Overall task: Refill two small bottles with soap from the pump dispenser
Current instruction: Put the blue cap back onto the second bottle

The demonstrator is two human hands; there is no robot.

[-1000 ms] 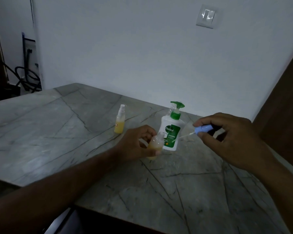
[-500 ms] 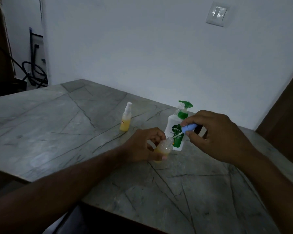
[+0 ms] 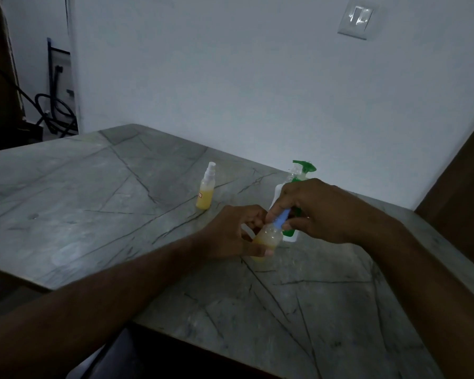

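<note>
My left hand (image 3: 231, 233) grips a small clear bottle (image 3: 267, 239) of yellow soap that stands on the grey marble table (image 3: 93, 214). My right hand (image 3: 320, 212) pinches a blue spray cap (image 3: 281, 218) and holds it tilted at the bottle's neck. Right behind my hands stands the white pump dispenser (image 3: 298, 181) with a green pump head, mostly hidden by my right hand. A second small bottle (image 3: 206, 191) with yellow soap and a white spray top stands alone to the left.
The table's near edge runs diagonally below my forearms. A white wall with a light switch (image 3: 355, 19) stands behind the table. Dark cables (image 3: 54, 113) hang in the corner at far left. A brown panel (image 3: 465, 187) borders the table on the right.
My right hand has carried the blue cap leftward and down from beside the dispenser to the neck of the bottle. My left hand has kept holding the bottle.
</note>
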